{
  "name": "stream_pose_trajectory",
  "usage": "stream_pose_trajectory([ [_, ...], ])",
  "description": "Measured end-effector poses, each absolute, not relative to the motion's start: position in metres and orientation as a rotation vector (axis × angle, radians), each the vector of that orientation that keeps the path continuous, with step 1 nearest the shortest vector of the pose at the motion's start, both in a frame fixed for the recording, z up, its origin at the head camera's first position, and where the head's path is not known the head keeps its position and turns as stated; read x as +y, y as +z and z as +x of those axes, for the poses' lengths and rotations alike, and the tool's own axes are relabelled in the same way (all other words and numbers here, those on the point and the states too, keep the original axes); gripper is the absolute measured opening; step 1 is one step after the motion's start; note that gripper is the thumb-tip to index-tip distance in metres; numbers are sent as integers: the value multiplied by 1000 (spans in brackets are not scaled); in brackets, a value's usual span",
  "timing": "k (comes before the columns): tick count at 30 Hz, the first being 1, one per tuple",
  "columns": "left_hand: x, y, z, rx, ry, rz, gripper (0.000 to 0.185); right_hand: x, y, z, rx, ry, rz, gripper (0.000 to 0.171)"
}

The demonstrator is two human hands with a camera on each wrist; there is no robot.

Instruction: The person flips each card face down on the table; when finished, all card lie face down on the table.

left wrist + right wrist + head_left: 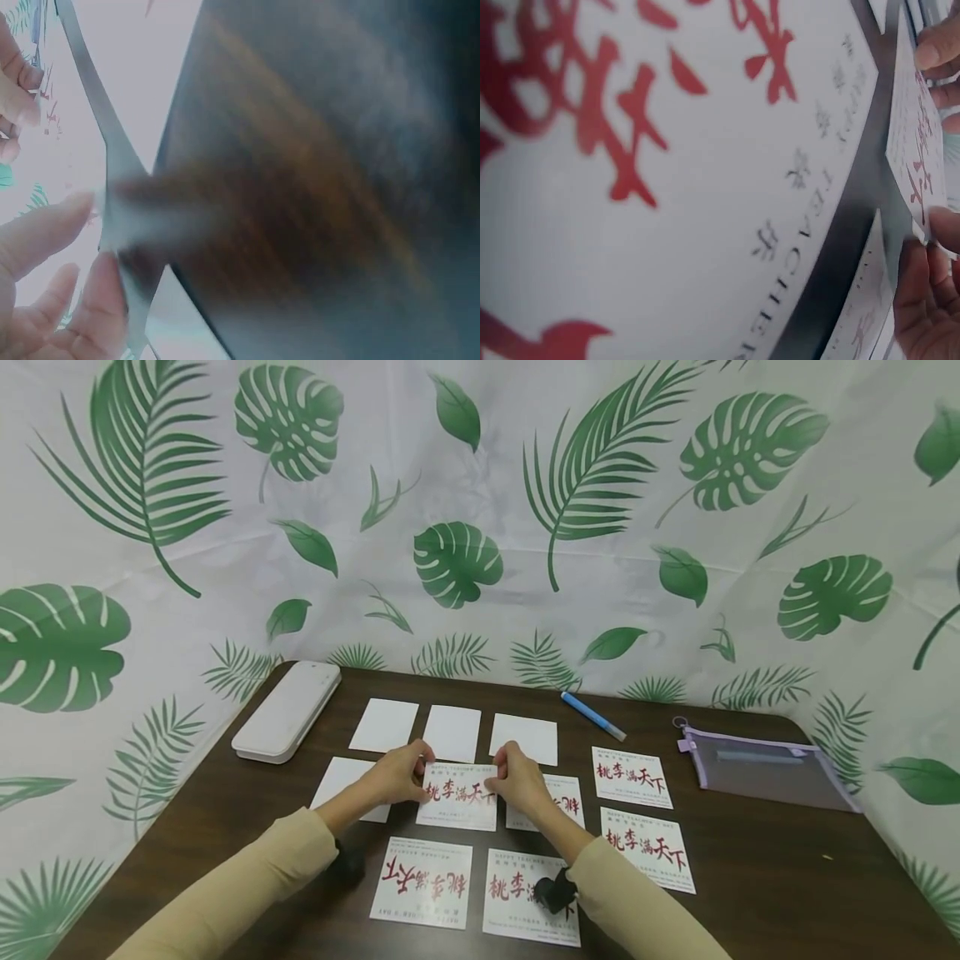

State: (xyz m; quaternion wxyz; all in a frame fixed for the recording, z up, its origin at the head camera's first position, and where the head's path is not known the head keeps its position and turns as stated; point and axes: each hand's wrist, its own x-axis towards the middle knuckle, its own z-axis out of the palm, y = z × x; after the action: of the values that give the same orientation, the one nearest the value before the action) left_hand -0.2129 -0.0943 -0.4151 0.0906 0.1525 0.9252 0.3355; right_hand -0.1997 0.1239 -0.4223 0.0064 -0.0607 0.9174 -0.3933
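Observation:
Between my left hand (397, 774) and right hand (520, 778) is a square white card (456, 817) printed with red brush characters. Each hand pinches one side edge of it with thumb and fingers. In the right wrist view this card stands tilted above the table, the right fingers (919, 281) at its lower corner. The left thumb (52, 225) lies against the card's edge in the left wrist view. Printed cards lie nearby: one (423, 883) upside down in front, one (525, 917) under the right wrist, and one (562, 806) partly behind the right hand.
Blank white cards (452, 732) line the back, with another (341, 781) beside the left hand. Two printed cards (632, 777) lie at right. A white case (288, 710) sits at the left, a blue marker (588, 713) at the back, and a purple mesh pouch (772, 772) at far right.

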Motion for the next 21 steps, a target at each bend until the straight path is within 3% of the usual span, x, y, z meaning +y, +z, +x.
stream_pose_trajectory([
  [12,-103,-397,-213,2361,1717,283,27,123,-419,-197,2787,-1755,-86,26],
  [21,-93,-382,-208,2275,1933,227,25,82,-402,-173,3114,-1479,-808,28],
])
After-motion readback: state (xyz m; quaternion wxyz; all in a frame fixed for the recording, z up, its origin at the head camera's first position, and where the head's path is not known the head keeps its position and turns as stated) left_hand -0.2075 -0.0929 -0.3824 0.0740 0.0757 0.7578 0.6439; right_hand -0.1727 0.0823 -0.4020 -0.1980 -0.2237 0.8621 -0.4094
